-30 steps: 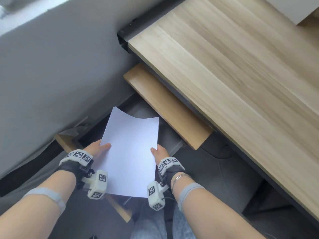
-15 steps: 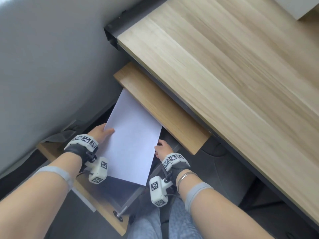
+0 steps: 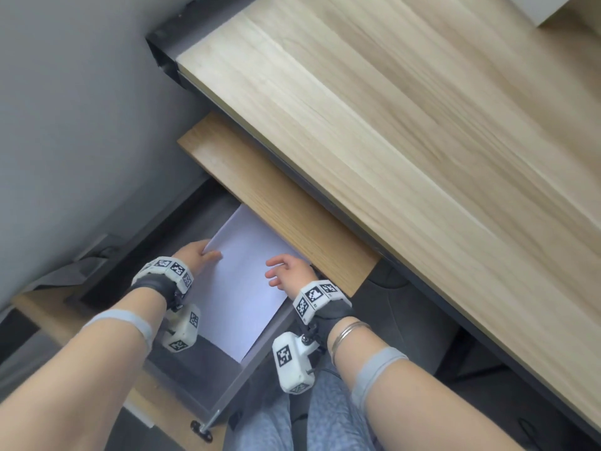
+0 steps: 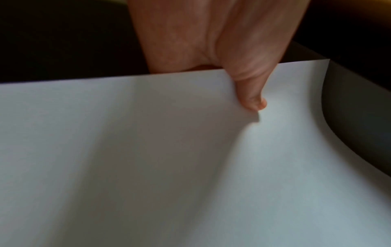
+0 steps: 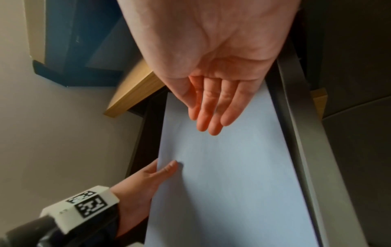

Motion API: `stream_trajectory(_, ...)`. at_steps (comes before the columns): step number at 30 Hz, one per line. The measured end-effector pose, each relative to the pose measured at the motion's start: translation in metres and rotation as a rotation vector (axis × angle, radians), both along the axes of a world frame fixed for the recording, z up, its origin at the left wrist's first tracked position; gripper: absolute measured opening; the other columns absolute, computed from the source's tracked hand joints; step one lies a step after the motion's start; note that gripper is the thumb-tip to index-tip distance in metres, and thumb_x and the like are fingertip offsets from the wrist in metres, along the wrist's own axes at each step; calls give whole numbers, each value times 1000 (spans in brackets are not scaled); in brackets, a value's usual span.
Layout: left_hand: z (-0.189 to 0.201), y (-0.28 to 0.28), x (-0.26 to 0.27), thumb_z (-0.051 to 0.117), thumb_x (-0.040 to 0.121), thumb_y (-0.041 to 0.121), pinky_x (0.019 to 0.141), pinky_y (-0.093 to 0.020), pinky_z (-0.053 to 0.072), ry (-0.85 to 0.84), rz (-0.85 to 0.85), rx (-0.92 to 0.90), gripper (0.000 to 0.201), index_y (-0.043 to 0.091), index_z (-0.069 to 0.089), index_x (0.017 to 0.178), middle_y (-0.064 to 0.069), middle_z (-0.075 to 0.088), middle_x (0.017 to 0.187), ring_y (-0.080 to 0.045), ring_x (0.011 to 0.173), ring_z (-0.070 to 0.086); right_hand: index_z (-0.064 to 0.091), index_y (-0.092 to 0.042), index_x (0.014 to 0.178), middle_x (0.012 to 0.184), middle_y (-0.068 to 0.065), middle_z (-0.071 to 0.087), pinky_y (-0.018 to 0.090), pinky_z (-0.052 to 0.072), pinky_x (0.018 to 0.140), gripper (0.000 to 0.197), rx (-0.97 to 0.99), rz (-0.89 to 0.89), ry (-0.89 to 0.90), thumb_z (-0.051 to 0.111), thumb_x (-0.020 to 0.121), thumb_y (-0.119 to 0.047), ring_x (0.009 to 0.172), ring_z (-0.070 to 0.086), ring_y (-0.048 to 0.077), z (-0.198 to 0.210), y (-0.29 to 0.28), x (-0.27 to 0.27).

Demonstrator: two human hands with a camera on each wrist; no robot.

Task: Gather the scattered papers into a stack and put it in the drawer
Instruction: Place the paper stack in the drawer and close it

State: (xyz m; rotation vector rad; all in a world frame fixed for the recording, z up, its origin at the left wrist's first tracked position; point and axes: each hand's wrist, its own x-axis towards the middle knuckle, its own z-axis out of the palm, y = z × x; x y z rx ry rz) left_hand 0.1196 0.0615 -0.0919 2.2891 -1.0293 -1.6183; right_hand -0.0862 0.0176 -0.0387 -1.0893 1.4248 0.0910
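Note:
The white paper stack [image 3: 240,288] lies lengthwise inside the open grey drawer [image 3: 247,366], its far end under the wooden shelf. My left hand [image 3: 198,255] pinches the stack's left edge, thumb on top [image 4: 251,100], fingers underneath [image 5: 152,172]. My right hand [image 3: 286,271] hovers just above the stack's right side with fingers straight and relaxed [image 5: 211,115], holding nothing. The paper [image 4: 190,158] bows slightly near the left thumb. The sheet [image 5: 222,183] fills most of the drawer's width.
A pull-out wooden shelf [image 3: 276,203] overhangs the drawer's far end, below the light wooden desk top [image 3: 406,141]. A grey wall [image 3: 81,125] stands close on the left. The drawer's right wall [image 5: 300,142] runs beside my right hand. My knees [image 3: 292,428] sit below.
Both hands carried the stack forward and down into the drawer. My right hand let go of the right edge and now hovers open; the left still pinches the paper.

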Motion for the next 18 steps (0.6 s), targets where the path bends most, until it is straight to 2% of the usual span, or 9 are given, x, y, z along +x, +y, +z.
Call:
stream_trajectory(2, -4, -6, -8, 57, 91, 22, 86, -30, 41, -12, -8, -2, 32, 7, 59, 119, -16, 65, 118, -25, 100, 61, 55, -20, 96, 72, -8, 57, 18, 40, 59, 28, -17, -8, -8, 33, 92, -3, 59, 53, 6, 3, -2, 0)
stream_trajectory(6, -9, -11, -13, 58, 89, 27, 91, -34, 43, -106, -23, 15, 42, 9, 51, 126, -17, 61, 122, -33, 109, 59, 56, -24, 93, 75, -11, 60, 22, 43, 65, 28, -47, 28, -53, 35, 91, -5, 62, 56, 6, 10, 1, -2)
stream_trajectory(8, -8, -10, -13, 60, 88, 24, 91, -34, 43, -157, -7, 24, 42, 7, 50, 125, -18, 60, 123, -34, 110, 58, 56, -25, 91, 75, -12, 60, 21, 43, 63, 30, -68, 28, -80, 34, 92, -5, 62, 56, 5, 15, 1, -3)
stream_trajectory(11, -3, 0, -9, 56, 89, 15, 97, -34, 41, -217, 33, 51, 45, 6, 47, 132, -16, 55, 133, -34, 120, 53, 57, -28, 84, 74, -12, 60, 22, 43, 65, 33, -121, 7, -78, 34, 92, -5, 62, 56, 5, 24, -1, -7)
stream_trajectory(15, 1, 16, -5, 49, 89, 8, 102, -32, 38, -204, 70, 31, 46, 9, 49, 135, -13, 52, 139, -32, 126, 50, 57, -31, 75, 72, -9, 62, 19, 43, 62, 41, -163, -27, -74, 33, 90, -2, 62, 56, 7, 37, -6, -13)
stream_trajectory(18, 5, 18, -9, 48, 88, 12, 100, -34, 39, -174, 35, 38, 46, 7, 49, 133, -20, 49, 138, -35, 123, 50, 57, -30, 74, 71, -7, 62, 18, 43, 61, 41, -203, -49, -71, 32, 89, 0, 60, 55, 7, 43, -8, -16)
